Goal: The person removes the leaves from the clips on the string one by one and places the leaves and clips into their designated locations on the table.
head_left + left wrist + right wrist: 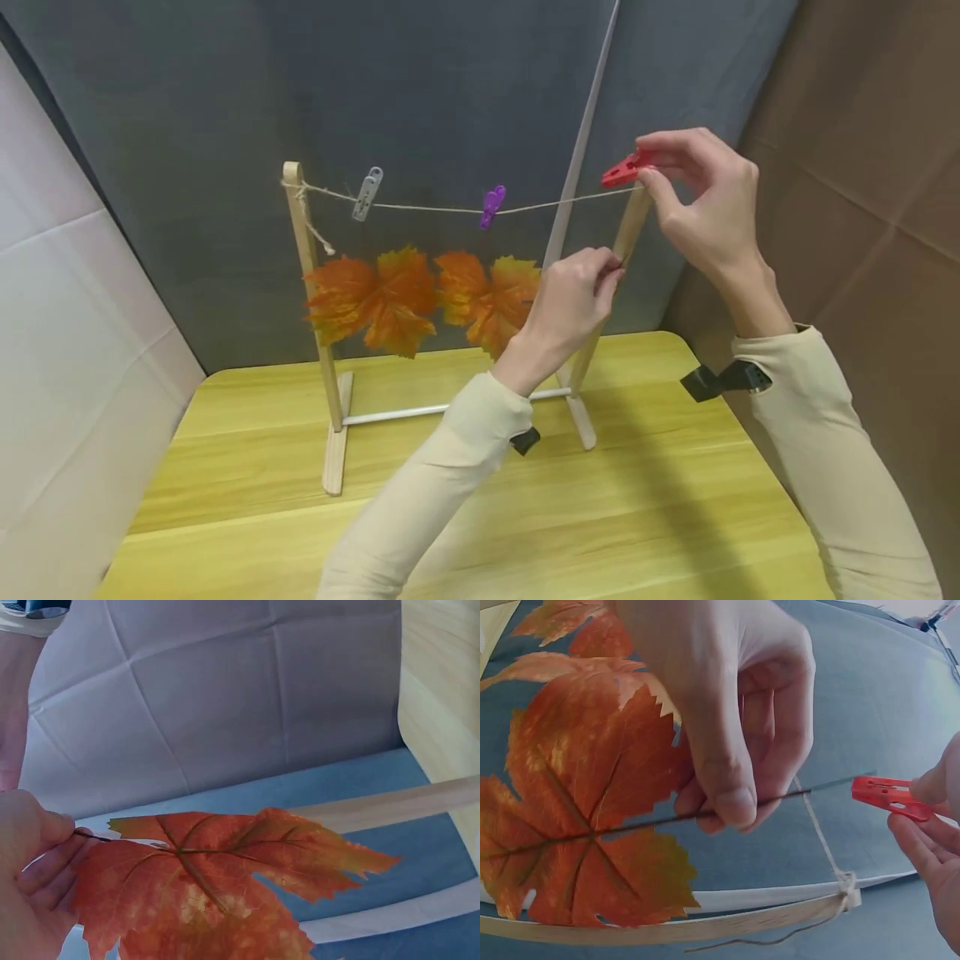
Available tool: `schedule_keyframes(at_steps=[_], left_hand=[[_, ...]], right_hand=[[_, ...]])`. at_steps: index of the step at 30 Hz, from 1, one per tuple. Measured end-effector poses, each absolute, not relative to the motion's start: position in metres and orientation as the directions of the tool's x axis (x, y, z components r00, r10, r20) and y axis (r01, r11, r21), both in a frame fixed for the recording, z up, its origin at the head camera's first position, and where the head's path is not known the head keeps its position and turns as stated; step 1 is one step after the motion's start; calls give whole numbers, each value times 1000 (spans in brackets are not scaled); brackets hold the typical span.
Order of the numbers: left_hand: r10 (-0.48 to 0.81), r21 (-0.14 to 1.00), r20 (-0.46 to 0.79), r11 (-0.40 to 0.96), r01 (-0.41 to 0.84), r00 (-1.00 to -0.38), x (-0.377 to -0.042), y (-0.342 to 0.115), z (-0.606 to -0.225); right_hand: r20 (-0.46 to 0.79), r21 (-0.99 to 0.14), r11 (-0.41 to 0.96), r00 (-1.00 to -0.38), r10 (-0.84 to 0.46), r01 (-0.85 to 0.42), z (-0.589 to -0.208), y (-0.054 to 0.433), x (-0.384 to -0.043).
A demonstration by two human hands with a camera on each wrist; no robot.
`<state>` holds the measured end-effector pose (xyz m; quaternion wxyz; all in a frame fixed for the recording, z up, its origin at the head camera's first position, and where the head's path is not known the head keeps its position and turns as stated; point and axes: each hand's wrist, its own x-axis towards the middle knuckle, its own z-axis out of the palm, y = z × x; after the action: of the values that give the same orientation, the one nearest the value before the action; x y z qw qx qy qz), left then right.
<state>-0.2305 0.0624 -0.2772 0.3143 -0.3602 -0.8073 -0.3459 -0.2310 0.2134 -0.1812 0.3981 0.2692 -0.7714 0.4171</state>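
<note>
The left hand (573,292) pinches the dark stem (652,823) of the held leaf (214,881) between thumb and fingers, a narrow grip; the leaf blade hangs below the fingertips, near the right post (632,227) of a wooden rack. The right hand (705,196) grips the red clothespin (624,170) between thumb and fingers, at the right end of the string line (427,207). In the right wrist view the nose of this clothespin faces the blurred free end of the stem; whether the two touch cannot be determined. A grey clothespin (367,194) sits on the line toward the left post (327,379), and a purple clothespin (491,207) sits near mid-span. One orange leaf (372,296) is positioned below the grey unit and a second leaf (480,292) below the purple unit. A white crossbar (397,414) joins the posts near the base, above the yellow wood-grain table (247,467). Any lettering on the black wrist device (723,380) at the right sleeve is too small to read
</note>
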Motion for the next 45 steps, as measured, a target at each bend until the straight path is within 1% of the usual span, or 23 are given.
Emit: schedule_keyframes(at_steps=[3, 6, 10, 17, 21, 24, 28, 31, 37, 41, 45], left_hand=[[374, 344, 750, 483, 805, -545, -224, 61, -282], [372, 366, 743, 470, 803, -556, -221, 58, -289], [352, 411, 732, 455, 790, -583, -220, 54, -299], [388, 470, 672, 434, 769, -630, -219, 56, -315], [410, 504, 630, 430, 749, -659, -215, 58, -320], [415, 547, 594, 420, 724, -689, -211, 59, -322], [436, 584, 553, 406, 703, -711, -204, 62, -325], [454, 595, 520, 415, 688, -724, -199, 64, -329], [473, 658, 436, 414, 629, -766, -194, 63, -337], [473, 689, 383, 426, 586, -794, -194, 54, -344], [447, 735, 328, 433, 522, -832, -198, 39, -356]], right_hand=[[850, -432, 475, -522, -70, -767, -190, 218, -227], [847, -456, 460, -530, -38, -762, -199, 222, -223], [814, -528, 446, -580, 23, -723, -209, 226, -216], [756, -613, 395, -653, 42, -684, -228, 225, -203], [729, -660, 292, -684, 29, -692, -238, 226, -196], [696, -709, 185, -718, 26, -681, -245, 229, -190], [658, -747, 156, -753, 32, -646, -253, 234, -180], [651, -752, 164, -758, 36, -638, -260, 239, -176], [634, -773, 91, -771, 70, -627, -276, 244, -175], [618, -786, 73, -781, 84, -614, -289, 245, -176], [612, -790, 48, -782, 120, -611, -303, 245, -178]])
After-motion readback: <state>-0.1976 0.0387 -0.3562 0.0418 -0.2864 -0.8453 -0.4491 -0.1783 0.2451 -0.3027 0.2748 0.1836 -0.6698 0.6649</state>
